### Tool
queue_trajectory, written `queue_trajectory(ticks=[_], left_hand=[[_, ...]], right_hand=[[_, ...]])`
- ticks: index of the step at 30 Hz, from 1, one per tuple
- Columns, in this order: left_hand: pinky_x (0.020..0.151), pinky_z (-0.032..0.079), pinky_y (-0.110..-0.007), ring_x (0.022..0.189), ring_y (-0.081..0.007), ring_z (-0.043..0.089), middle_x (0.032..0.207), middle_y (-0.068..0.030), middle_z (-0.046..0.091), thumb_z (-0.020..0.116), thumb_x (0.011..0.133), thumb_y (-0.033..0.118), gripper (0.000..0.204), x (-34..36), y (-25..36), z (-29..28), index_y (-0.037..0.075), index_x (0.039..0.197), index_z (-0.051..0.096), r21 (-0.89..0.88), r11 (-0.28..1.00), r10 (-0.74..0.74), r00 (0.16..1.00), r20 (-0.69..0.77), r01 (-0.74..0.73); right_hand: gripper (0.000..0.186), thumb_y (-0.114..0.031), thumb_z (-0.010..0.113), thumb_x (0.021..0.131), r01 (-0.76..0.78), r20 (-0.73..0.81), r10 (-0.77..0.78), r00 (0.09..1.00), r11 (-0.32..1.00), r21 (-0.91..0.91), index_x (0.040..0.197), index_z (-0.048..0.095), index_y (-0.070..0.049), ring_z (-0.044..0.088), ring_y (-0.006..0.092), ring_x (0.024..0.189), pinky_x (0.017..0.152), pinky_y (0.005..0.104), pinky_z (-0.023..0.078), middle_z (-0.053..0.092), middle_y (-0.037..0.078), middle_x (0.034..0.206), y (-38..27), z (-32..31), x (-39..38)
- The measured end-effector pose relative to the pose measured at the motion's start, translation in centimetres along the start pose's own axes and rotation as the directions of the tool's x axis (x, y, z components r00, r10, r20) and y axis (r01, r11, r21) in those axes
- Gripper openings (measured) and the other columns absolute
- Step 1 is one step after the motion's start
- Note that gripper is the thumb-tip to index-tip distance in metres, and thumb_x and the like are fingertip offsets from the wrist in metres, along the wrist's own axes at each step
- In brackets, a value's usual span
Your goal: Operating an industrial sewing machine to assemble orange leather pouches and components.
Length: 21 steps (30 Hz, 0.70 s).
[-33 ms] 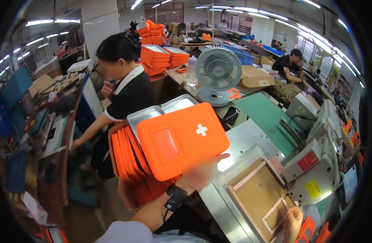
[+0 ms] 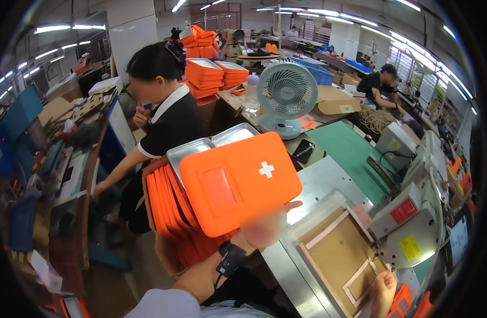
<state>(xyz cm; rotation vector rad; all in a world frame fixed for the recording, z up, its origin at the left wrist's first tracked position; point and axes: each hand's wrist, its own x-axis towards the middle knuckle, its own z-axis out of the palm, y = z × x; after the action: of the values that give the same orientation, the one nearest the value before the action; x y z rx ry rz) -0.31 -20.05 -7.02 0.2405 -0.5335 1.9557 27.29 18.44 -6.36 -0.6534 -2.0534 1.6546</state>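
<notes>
An orange first-aid case cover (image 2: 233,206) with a white cross and a clear window is raised in front of me. My left hand (image 2: 263,227), partly blurred, grips its near edge; the fingers underneath are hidden, and one digit sticks out to the right. Behind and below the cover stands a box of upright orange pieces (image 2: 169,204). My right hand (image 2: 383,289) is closed, fingers curled, at the near right corner of a brown template board (image 2: 328,244) with pale raised strips. What it holds, if anything, cannot be made out.
Two metal trays (image 2: 190,152) lie behind the cover. A grey fan (image 2: 287,93), a bottle (image 2: 251,98) and a phone (image 2: 304,151) stand or lie beyond. The sewing machine (image 2: 405,228) is at right. A co-worker (image 2: 169,116) sits close at left, another (image 2: 381,87) at far right.
</notes>
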Motion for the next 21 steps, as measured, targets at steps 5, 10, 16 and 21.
queue_trajectory(ticks=[5, 10, 16, 21], left_hand=[[0.041, 0.03, -0.023, 0.041, -0.0105, 0.035, 0.052, -0.0027, 0.044, 0.04, 0.104, 0.019, 0.065, 0.3, -0.3, 0.6, -0.009, 0.152, 0.007, 0.059, 0.998, -0.01, 1.0, -0.02, 0.011], [0.04, 0.027, -0.023, 0.038, -0.0098, 0.033, 0.049, -0.0022, 0.042, 0.035, 0.106, 0.023, 0.064, 0.9, -0.4, 1.2, -0.008, 0.152, 0.004, 0.103, 0.994, -0.023, 0.999, -0.025, 0.025], [0.038, 0.022, -0.023, 0.037, -0.0078, 0.033, 0.049, -0.0012, 0.043, 0.031, 0.107, 0.033, 0.069, 0.6, -0.4, 0.5, -0.007, 0.152, -0.003, 0.146, 0.988, -0.046, 0.999, 0.013, 0.044], [0.04, 0.031, -0.022, 0.038, -0.0104, 0.036, 0.054, -0.0026, 0.045, 0.043, 0.103, 0.022, 0.059, 0.5, -0.2, 1.6, -0.01, 0.147, 0.023, 0.263, 0.964, -0.013, 0.998, -0.059, 0.028]], right_hand=[[0.017, -0.02, 0.064, 0.095, 0.066, 0.0, -0.068, 0.998, 0.963, -0.261, 0.102, 0.061, -0.004, 0.039, 0.0037, 0.055, 0.053, 0.0184, 0.031, 0.049, -0.005, 0.067, -3.3, 1.5, -1.2], [0.018, -0.02, 0.063, 0.096, 0.101, 0.053, -0.09, 0.994, 0.958, -0.267, 0.102, 0.06, -0.004, 0.039, 0.0043, 0.053, 0.051, 0.019, 0.03, 0.049, -0.004, 0.064, -3.0, 1.0, -1.2], [0.015, -0.017, 0.064, 0.094, 0.067, 0.037, -0.061, 0.997, 0.981, -0.181, 0.099, 0.058, -0.004, 0.041, 0.0049, 0.051, 0.05, 0.0192, 0.032, 0.051, -0.002, 0.063, -3.6, 1.7, -1.4], [0.01, -0.014, 0.063, 0.094, 0.146, 0.048, -0.14, 0.989, 0.97, -0.196, 0.093, 0.059, -0.005, 0.042, 0.0057, 0.05, 0.05, 0.0195, 0.035, 0.052, -0.001, 0.062, -3.5, 1.5, -1.3]])
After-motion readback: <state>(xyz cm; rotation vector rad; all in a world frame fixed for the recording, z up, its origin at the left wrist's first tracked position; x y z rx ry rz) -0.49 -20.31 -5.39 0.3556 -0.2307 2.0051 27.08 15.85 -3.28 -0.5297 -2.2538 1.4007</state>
